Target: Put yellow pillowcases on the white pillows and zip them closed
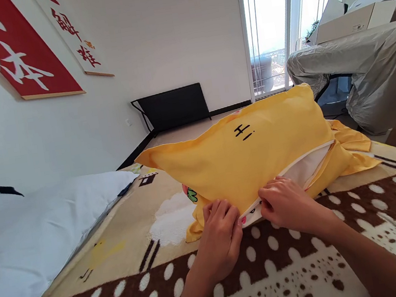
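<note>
In the head view, your left hand (pixel 220 234) and right hand (pixel 284 202) are both pinching the near open edge of the yellow pillowcase (pixel 251 155), fingers closed on the fabric at lower centre. Your fingertips are hiding the seam, and whether a zip is there is hard to tell. The white pillow (pixel 308 166) is showing through the gap at right. The case is lying on a brown dotted blanket (pixel 346 245), with free room toward the white pillow at left (pixel 28 233).
</note>
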A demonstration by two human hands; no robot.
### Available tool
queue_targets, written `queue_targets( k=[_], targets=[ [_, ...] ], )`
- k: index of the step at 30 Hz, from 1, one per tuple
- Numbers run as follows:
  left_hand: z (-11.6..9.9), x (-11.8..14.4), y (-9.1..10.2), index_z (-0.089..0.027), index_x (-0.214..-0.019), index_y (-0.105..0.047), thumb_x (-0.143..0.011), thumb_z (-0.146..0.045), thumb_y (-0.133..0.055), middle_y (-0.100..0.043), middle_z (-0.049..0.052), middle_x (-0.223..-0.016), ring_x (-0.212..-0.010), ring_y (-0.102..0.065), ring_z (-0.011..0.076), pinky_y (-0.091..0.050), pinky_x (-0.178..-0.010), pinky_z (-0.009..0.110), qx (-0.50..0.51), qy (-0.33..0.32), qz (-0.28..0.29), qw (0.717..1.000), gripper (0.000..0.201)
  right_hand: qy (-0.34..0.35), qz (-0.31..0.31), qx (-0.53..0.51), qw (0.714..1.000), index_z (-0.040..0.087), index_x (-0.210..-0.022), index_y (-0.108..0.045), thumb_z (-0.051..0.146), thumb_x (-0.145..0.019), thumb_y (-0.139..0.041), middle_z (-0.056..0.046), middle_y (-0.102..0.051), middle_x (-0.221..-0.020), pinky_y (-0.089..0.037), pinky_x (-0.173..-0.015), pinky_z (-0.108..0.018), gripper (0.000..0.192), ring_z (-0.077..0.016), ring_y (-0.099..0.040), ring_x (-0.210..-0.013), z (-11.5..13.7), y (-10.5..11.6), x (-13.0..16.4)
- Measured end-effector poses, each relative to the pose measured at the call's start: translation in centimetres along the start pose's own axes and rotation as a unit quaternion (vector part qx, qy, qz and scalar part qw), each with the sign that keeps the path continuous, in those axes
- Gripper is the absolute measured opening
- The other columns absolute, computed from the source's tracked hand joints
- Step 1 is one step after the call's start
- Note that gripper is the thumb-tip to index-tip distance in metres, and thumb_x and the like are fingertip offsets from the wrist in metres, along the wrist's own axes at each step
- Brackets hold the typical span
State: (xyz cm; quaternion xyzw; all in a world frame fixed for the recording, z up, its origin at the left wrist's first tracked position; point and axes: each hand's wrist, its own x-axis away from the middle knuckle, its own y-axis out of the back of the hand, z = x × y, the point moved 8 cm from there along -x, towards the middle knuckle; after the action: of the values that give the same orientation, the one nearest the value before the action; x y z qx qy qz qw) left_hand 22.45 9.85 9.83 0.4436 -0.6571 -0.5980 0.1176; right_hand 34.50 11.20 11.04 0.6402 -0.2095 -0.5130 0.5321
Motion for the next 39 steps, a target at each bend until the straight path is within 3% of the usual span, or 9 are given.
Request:
queue_targets(
  k=[6, 11, 15, 18, 21, 26, 30, 34, 39],
  targets=[
    [0.6, -0.1, 0.1, -0.020, -0.074, -0.036, -0.091, -0.017, -0.032, -0.045, 0.003, -0.084, -0.083, -0.041, 0.0196, -0.035, -0.077, 0.038, -0.011, -0.005, 0.007, 1.000, 0.017, 0.007, 0.020, -0.004, 1.000, 0.019, -0.060, -0.042, 0.015, -0.081, -0.046, 0.000, -0.053, -0.059, -0.020, -0.056, -0.028, 0.021, -0.0111, -0.044, -0.055, -0.4, 0.1, 0.3],
    [-0.1, 0.0, -0.3, -0.019, -0.077, -0.041, -0.093, -0.021, -0.031, -0.048, 0.005, -0.088, -0.084, -0.043, 0.0199, -0.038, -0.078, 0.036, -0.025, -0.025, 0.054, 0.998, 0.018, 0.071, -0.034, 0.003, 0.997, 0.019, -0.069, -0.046, 0.017, -0.086, -0.044, 0.000, -0.056, -0.066, -0.025, -0.060, -0.027, 0.017, -0.0126, -0.046, -0.059, -1.2, -0.1, 2.3],
    [-0.3, 0.2, -1.0, -0.019, -0.078, -0.040, -0.093, -0.022, -0.029, -0.050, 0.005, -0.088, -0.081, -0.045, 0.0192, -0.039, -0.075, 0.035, -0.039, -0.011, 0.115, 0.993, 0.019, 0.045, -0.103, 0.018, 0.993, 0.018, -0.067, -0.046, 0.014, -0.084, -0.043, -0.001, -0.055, -0.064, -0.028, -0.065, -0.027, 0.018, -0.0140, -0.046, -0.061, -4.0, -0.1, 4.2],
    [-0.2, 0.3, -1.2, -0.018, -0.075, -0.041, -0.089, -0.017, -0.034, -0.050, 0.004, -0.085, -0.079, -0.047, 0.0193, -0.039, -0.073, 0.035, -0.073, -0.006, 0.136, 0.988, 0.015, 0.052, -0.099, -0.020, 0.994, 0.019, -0.066, -0.045, 0.013, -0.083, -0.044, 0.000, -0.054, -0.063, -0.029, -0.064, -0.026, 0.017, -0.0130, -0.045, -0.060, -4.7, -0.4, 4.7],
    [-1.1, -0.1, -1.0, -0.018, -0.074, -0.044, -0.084, -0.014, -0.037, -0.052, 0.005, -0.083, -0.079, -0.048, 0.0208, -0.039, -0.071, 0.035, -0.140, -0.021, 0.121, 0.982, 0.013, 0.055, -0.089, -0.057, 0.993, 0.019, -0.064, -0.044, 0.012, -0.080, -0.045, 0.001, -0.053, -0.062, -0.029, -0.062, -0.025, 0.018, -0.0121, -0.043, -0.059, -4.8, 0.0, 4.6],
    [-6.4, -3.5, -1.4, -0.017, -0.092, -0.054, -0.082, -0.008, -0.038, -0.056, 0.007, -0.089, -0.082, -0.052, 0.0246, -0.042, -0.071, 0.038, -0.255, -0.086, 0.045, 0.962, 0.021, 0.054, -0.088, -0.126, 0.987, 0.019, -0.064, -0.044, 0.011, -0.077, -0.048, 0.001, -0.053, -0.063, -0.031, -0.060, -0.023, 0.016, -0.0119, -0.046, -0.061, -5.3, 0.9, 4.4],
    [-9.9, -7.8, -3.4, -0.015, -0.088, -0.056, -0.080, -0.004, -0.039, -0.060, 0.010, -0.086, -0.076, -0.056, 0.0264, -0.043, -0.065, 0.038, -0.304, -0.082, 0.091, 0.945, 0.022, 0.053, -0.095, -0.182, 0.977, 0.019, -0.069, -0.047, 0.011, -0.077, -0.049, -0.001, -0.056, -0.069, -0.034, -0.061, -0.023, 0.012, -0.0127, -0.048, -0.065, -6.1, 0.9, 4.3],
    [-10.3, -10.6, -4.0, -0.012, -0.085, -0.056, -0.080, -0.001, -0.040, -0.062, 0.013, -0.084, -0.078, -0.060, 0.0281, -0.044, -0.065, 0.037, -0.305, -0.018, 0.096, 0.947, 0.020, 0.041, -0.125, -0.207, 0.969, 0.019, -0.073, -0.047, 0.011, -0.077, -0.047, -0.001, -0.056, -0.071, -0.034, -0.060, -0.023, 0.009, -0.0135, -0.048, -0.065, -6.7, 1.0, 4.3],
    [-8.0, -10.5, -4.7, -0.014, -0.080, -0.054, -0.083, -0.004, -0.039, -0.061, 0.011, -0.084, -0.078, -0.059, 0.0256, -0.043, -0.064, 0.034, -0.245, 0.021, 0.075, 0.966, 0.018, 0.016, -0.148, -0.214, 0.965, 0.020, -0.070, -0.043, 0.013, -0.081, -0.042, 0.001, -0.051, -0.067, -0.033, -0.055, -0.022, 0.013, -0.0113, -0.043, -0.057, -7.5, 0.5, 4.0]
  ],
)
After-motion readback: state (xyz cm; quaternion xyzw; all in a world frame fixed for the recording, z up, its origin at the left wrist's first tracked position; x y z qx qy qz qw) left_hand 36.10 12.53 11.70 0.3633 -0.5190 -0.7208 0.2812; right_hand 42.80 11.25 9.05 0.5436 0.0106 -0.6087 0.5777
